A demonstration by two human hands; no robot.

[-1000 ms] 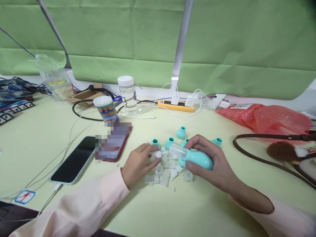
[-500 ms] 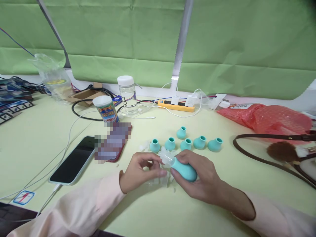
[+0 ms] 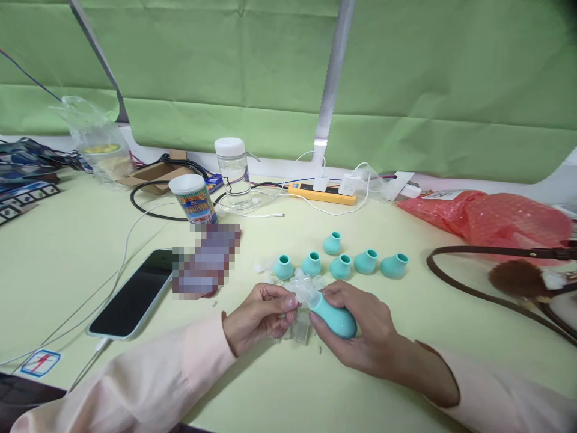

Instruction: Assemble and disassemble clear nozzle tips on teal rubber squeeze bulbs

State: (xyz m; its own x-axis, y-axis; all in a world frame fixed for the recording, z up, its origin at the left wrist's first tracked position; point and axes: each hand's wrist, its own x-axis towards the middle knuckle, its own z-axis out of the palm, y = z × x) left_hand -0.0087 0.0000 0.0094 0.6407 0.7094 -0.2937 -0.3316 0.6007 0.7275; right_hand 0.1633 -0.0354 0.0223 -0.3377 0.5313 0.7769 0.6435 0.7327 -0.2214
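Observation:
My right hand (image 3: 360, 337) grips a teal rubber bulb (image 3: 334, 316) with a clear plastic tube on its left end (image 3: 305, 291). My left hand (image 3: 261, 316) pinches a small clear tip against that tube's end. Under and between my hands lie several clear plastic parts (image 3: 301, 328) on the pale green table (image 3: 81, 252). Just behind my hands stand several small teal bulbs (image 3: 341, 266) in a loose row, openings up.
A phone (image 3: 135, 297) on a white cable and a red-cased phone (image 3: 205, 264) lie at the left. Behind stand a printed can (image 3: 193, 198), a clear jar (image 3: 233, 173) and a yellow power strip (image 3: 321, 192). A red bag (image 3: 491, 218) and brown strap (image 3: 487, 288) sit at the right.
Both hands drew toward me with the teal bulb, uncovering the row of small bulbs. The bulb swung round and my left hand closed in on its tube end.

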